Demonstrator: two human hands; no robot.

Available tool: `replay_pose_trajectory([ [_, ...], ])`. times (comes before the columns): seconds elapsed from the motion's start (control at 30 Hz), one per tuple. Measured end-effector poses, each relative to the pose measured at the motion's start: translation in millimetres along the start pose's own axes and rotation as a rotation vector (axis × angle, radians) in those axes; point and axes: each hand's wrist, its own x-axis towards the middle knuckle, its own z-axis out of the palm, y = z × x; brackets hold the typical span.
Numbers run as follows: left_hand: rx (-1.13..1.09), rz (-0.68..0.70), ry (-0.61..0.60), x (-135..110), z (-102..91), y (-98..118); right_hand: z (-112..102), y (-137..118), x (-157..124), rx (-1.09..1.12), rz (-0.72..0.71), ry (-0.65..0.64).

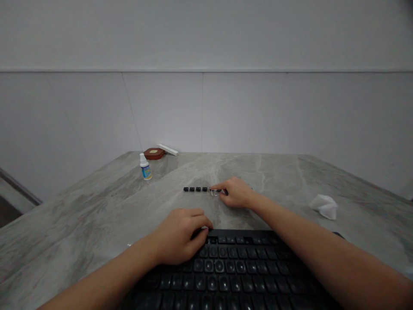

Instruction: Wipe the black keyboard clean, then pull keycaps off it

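A black keyboard (238,275) lies at the near edge of a grey marbled table (97,206). My left hand (180,234) rests curled on the keyboard's upper left corner, fingers bent over the edge. My right hand (235,192) reaches past the keyboard and pinches a small metal tool (215,192) at the right end of a row of several black keycaps (195,189) laid on the table. What sits at the tool's tip is too small to make out.
A small white bottle with a blue label (145,167) stands at the far left. Behind it lie a reddish-brown dish (154,153) and a white strip (167,149). A crumpled white tissue (324,206) lies at the right. A grey wall rises behind the table.
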Motion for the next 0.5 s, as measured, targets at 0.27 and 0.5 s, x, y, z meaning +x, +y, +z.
replay_pose_trajectory([
  [0.27, 0.008, -0.003, -0.004, 0.9, -0.2, 0.5, -1.8, 4.0, 2.1, -0.003, 0.07, 0.058],
  [0.5, 0.0, 0.003, -0.001, 0.2, 0.4, -0.1, 0.9, 7.3, 3.7, -0.003, 0.104, 0.061],
])
